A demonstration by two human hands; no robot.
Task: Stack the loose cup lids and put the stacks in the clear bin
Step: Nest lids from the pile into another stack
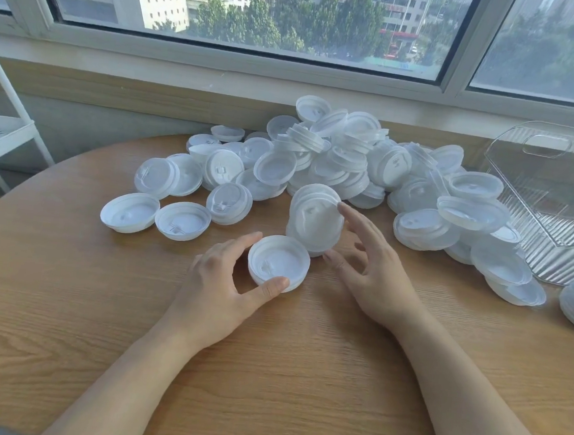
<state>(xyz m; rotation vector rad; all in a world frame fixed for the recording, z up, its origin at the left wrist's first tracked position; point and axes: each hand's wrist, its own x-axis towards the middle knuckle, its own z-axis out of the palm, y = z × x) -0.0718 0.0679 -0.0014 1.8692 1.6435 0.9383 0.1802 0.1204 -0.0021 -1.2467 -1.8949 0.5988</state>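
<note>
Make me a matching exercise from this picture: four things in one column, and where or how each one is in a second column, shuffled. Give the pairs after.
Things
1. left hand
2. right hand
3. clear bin
4. big pile of lids

Places or states
A. tipped over at the table's right edge
B. heaped at the far side of the table, under the window
C. thumb and fingers curled round a small lid stack
D. fingers spread against a tilted lid stack in the middle

Pairs: 1-C, 2-D, 3-A, 4-B
</note>
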